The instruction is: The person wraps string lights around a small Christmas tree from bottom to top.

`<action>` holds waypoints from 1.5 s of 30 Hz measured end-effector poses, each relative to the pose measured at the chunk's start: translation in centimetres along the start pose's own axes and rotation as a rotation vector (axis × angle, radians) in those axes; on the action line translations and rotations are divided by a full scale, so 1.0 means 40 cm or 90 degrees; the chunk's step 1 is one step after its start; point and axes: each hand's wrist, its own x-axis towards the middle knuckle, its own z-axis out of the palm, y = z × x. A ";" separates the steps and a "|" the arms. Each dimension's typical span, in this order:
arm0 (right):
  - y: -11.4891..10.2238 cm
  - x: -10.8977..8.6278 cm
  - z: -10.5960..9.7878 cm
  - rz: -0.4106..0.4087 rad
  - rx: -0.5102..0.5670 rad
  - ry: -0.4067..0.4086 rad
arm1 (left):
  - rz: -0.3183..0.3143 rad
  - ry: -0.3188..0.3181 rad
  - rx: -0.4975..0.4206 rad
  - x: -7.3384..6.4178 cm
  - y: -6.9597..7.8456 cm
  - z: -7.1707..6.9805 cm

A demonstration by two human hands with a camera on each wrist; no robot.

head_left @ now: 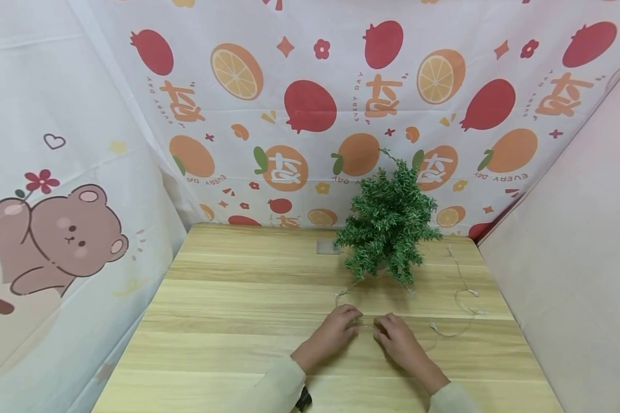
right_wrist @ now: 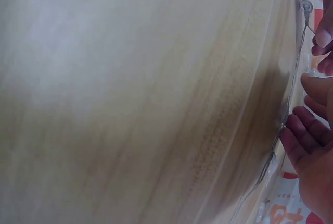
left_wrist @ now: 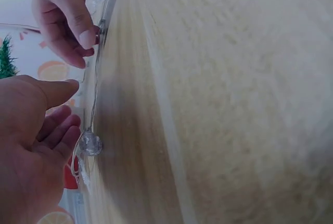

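A thin wire of string lights (head_left: 365,326) with clear bulbs runs along the tabletop between my two hands. My left hand (head_left: 337,328) is beside the wire, its thumb and fingers spread apart in the left wrist view, close to a clear bulb (left_wrist: 91,144). My right hand (head_left: 396,339) is at the wire a little to the right. Its thumb is apart from the fingers (right_wrist: 299,135), whose tips are right at the wire in the right wrist view. Behind the hands stands a small green artificial tree (head_left: 390,221).
More of the light string (head_left: 465,332) curves over the right side of the wooden table (head_left: 227,310). A flat grey square (head_left: 328,246) lies left of the tree. A dark object (head_left: 303,399) shows by the left sleeve. Printed cloths (head_left: 310,172) hang around the table.
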 end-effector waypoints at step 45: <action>-0.025 0.019 -0.090 0.022 0.109 -0.151 | 0.035 -0.061 0.026 -0.016 -0.044 -0.028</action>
